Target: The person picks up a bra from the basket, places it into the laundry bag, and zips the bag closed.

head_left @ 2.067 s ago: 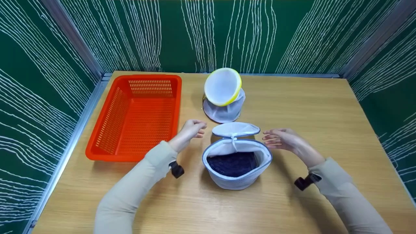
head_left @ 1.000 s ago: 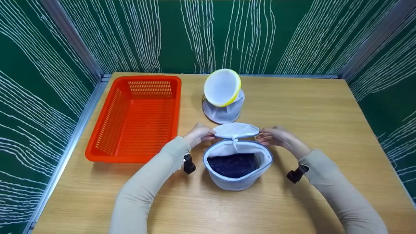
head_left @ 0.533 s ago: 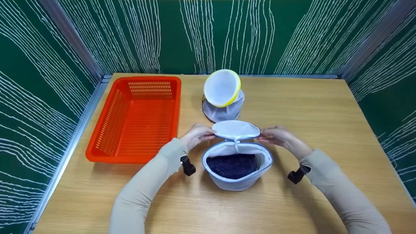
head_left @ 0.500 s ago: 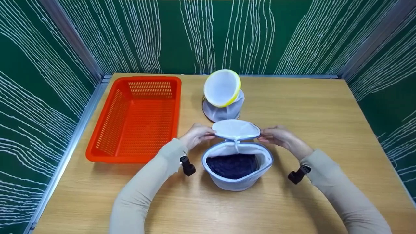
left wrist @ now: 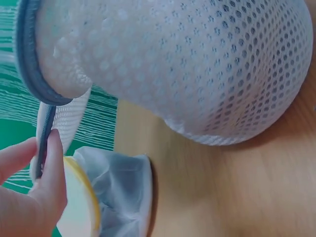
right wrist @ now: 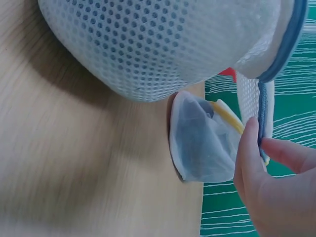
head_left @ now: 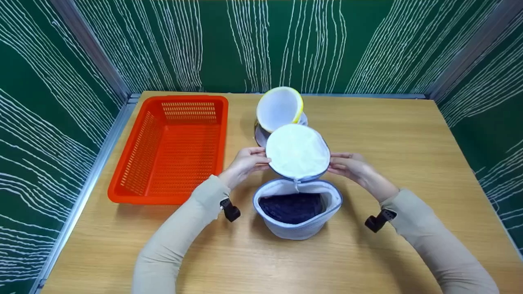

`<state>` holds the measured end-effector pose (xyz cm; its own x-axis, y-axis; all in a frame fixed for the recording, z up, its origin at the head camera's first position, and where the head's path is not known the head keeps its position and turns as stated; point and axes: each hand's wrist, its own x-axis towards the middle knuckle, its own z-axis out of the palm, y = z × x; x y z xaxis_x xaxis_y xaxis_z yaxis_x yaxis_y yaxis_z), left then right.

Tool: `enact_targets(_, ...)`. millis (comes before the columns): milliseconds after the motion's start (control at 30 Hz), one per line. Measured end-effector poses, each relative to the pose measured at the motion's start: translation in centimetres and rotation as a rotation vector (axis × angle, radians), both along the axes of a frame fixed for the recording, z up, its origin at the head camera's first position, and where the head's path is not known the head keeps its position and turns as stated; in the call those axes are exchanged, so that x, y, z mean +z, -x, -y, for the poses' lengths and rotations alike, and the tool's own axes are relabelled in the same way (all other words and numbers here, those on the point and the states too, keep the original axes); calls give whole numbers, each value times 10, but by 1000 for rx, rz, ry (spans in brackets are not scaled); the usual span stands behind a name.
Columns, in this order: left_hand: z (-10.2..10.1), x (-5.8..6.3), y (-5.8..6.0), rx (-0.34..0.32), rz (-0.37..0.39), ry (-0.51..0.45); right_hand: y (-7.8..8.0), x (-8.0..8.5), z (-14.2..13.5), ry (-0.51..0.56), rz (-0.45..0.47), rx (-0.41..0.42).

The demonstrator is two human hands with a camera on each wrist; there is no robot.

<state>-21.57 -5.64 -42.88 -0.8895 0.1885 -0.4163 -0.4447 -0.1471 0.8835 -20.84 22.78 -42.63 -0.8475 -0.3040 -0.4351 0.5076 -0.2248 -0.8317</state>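
A white mesh laundry bag (head_left: 297, 232) with blue trim stands on the table in the head view, its mouth facing up. Inside lies a dark navy cloth (head_left: 292, 208). The bag's round lid (head_left: 297, 147) is raised behind the mouth and joined to it at the back. My left hand (head_left: 244, 164) pinches the left edge of this lid, while my right hand (head_left: 352, 166) pinches the opposite edge. In both wrist views, thumb and fingers sit on either side of the blue-trimmed edge, beside the bag's honeycomb mesh wall (left wrist: 217, 74).
Behind the lid stands a second white bag (head_left: 279, 107) with yellow trim, its lower part partly covered in the head view. An orange plastic basket (head_left: 222, 143) is to the left. Green panels (head_left: 220, 49) with white lines surround the table (head_left: 392, 134).
Both hands have come in from the sides and taken hold of the lid. They have lifted and tilted it upright, so its round white face now shows; the bag's body has stayed in place.
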Motion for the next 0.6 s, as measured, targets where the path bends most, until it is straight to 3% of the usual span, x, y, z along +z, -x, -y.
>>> enact_targets(433,6,8,-11,-11,-275,-34,-3,18,2,67,-145,-98)
enact_targets(600,8,9,-15,4,-387,41,-8,22,1,70,-242,-96)
